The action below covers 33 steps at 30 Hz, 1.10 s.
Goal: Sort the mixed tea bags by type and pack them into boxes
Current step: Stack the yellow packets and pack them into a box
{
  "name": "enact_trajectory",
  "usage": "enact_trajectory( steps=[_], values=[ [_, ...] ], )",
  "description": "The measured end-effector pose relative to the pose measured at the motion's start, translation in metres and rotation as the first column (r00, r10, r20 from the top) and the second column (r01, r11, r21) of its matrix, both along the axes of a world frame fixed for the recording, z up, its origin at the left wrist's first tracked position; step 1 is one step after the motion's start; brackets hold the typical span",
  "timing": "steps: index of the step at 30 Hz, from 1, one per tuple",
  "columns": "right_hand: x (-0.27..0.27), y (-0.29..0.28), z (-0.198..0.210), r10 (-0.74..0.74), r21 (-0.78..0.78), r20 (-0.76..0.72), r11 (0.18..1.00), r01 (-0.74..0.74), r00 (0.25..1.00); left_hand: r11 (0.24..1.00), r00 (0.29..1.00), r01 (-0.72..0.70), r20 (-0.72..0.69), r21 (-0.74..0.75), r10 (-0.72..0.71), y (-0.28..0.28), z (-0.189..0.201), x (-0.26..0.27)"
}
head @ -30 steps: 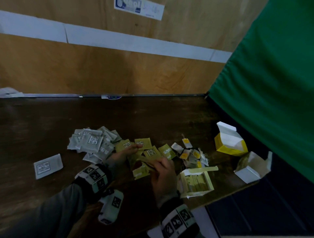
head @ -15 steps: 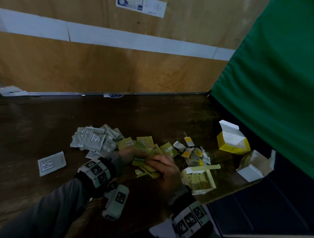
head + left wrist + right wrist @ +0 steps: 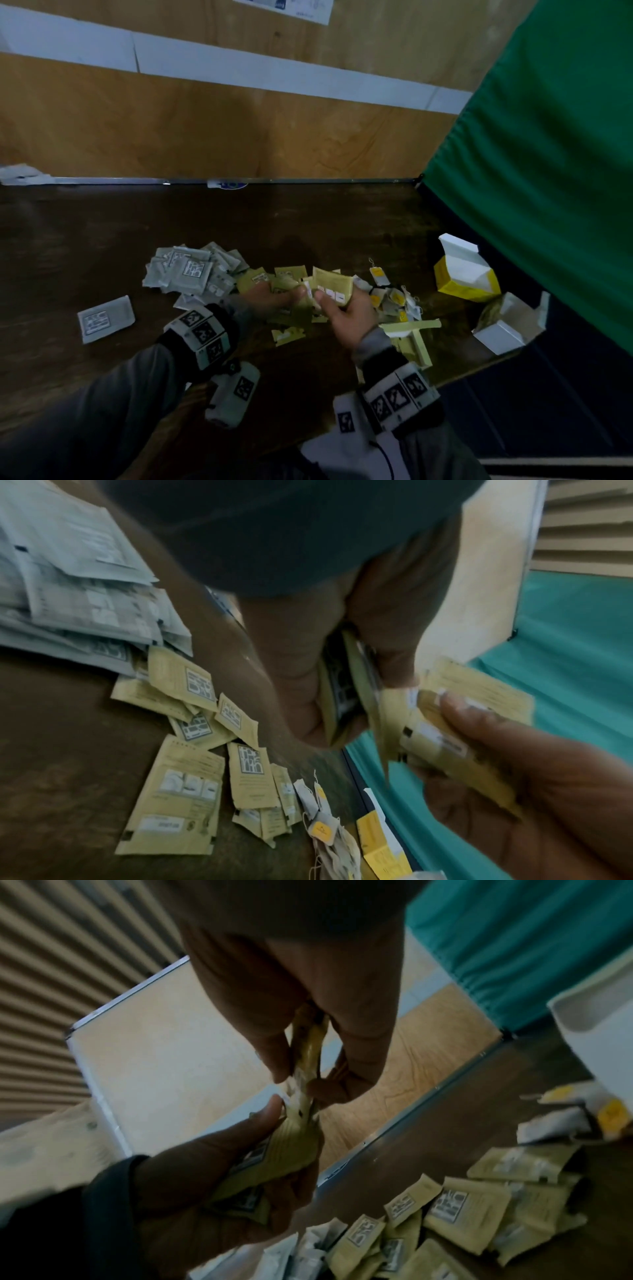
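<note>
Olive-yellow sachets [image 3: 330, 289] stand on edge between both hands above the table [image 3: 102, 240]: the right hand [image 3: 346, 313] pinches a small stack, the left hand [image 3: 270, 296] curls round its own few, thumbs nearly meeting. Their open matching box [image 3: 412, 337] lies just beside the right wrist, so the right hand is nearer for packing.

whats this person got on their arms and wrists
Both hands, left hand and right hand, are bare. Each arm wears a grey sleeve. Each wrist carries a black band with white square-code tags, plus a white tagged camera unit beneath.
</note>
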State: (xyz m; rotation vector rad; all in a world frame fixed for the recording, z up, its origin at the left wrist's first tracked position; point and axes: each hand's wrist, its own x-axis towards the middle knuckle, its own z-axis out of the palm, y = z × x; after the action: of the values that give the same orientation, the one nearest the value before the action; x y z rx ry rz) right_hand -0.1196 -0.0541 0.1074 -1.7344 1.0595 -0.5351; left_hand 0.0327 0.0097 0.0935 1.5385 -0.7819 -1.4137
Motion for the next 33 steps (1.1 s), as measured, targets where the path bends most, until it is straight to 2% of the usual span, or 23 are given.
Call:
enact_trajectory(
  steps=[4,7,10,14,17,19,21,23,24,26,28,30,31,33],
  values=[
    [0.006,-0.002,0.004,-0.036,0.132,0.045,0.991,0.029,0.998,0.998,0.998,-0.058,0.031,0.013,0.058,-0.003,0.001,0.0],
    [0.009,-0.002,0.001,-0.038,0.148,-0.008,0.988,0.039,0.999,0.998,0.999,-0.03,0.027,0.049,0.028,-0.003,0.009,-0.004],
    [0.008,-0.003,0.0,-0.099,0.115,-0.014,0.988,0.1,0.995,0.996,0.998,0.056,0.042,-0.073,-0.053,-0.004,0.009,-0.004],
    [0.005,-0.005,-0.002,-0.287,0.295,0.102,0.923,0.247,0.952,0.973,0.993,0.004,-0.114,-0.232,-0.031,-0.007,0.003,0.0],
    [0.007,-0.002,-0.005,-0.333,0.403,0.131,0.879,0.256,0.934,0.95,0.98,-0.072,-0.201,-0.302,0.01,-0.007,0.005,-0.006],
    [0.009,0.0,-0.003,-0.338,0.475,0.151,0.849,0.232,0.929,0.935,0.944,-0.182,-0.32,-0.304,0.079,-0.008,0.007,-0.008],
    [0.008,0.001,0.002,-0.326,0.511,0.128,0.831,0.219,0.937,0.922,0.874,-0.307,-0.453,-0.236,0.175,-0.008,0.011,-0.009],
    [0.005,0.001,0.002,-0.305,0.435,0.091,0.868,0.238,0.948,0.883,0.782,-0.455,-0.524,-0.111,0.337,-0.01,0.012,-0.005],
    [0.003,0.001,0.0,-0.295,0.379,0.101,0.894,0.237,0.95,0.862,0.76,-0.505,-0.495,-0.044,0.421,-0.011,0.011,-0.001],
    [0.002,0.002,-0.001,-0.264,0.222,0.129,0.947,0.232,0.956,0.861,0.795,-0.5,-0.348,0.089,0.497,-0.012,0.006,0.009],
    [0.001,0.003,-0.003,-0.218,-0.009,0.149,0.975,0.222,0.965,0.885,0.848,-0.426,-0.259,0.187,0.462,-0.01,0.002,0.015],
    [0.001,0.004,-0.005,-0.13,-0.32,0.139,0.932,0.168,0.982,0.905,0.878,-0.358,-0.245,0.229,0.41,-0.013,-0.004,0.019],
    [0.001,0.005,-0.007,-0.047,-0.465,0.134,0.879,0.105,0.99,0.914,0.888,-0.341,-0.245,0.219,0.39,-0.017,-0.009,0.021],
    [0.004,0.006,-0.013,0.131,-0.644,0.051,0.762,-0.067,0.99,0.916,0.881,-0.313,-0.283,0.251,0.379,-0.023,-0.021,0.021]
  ],
)
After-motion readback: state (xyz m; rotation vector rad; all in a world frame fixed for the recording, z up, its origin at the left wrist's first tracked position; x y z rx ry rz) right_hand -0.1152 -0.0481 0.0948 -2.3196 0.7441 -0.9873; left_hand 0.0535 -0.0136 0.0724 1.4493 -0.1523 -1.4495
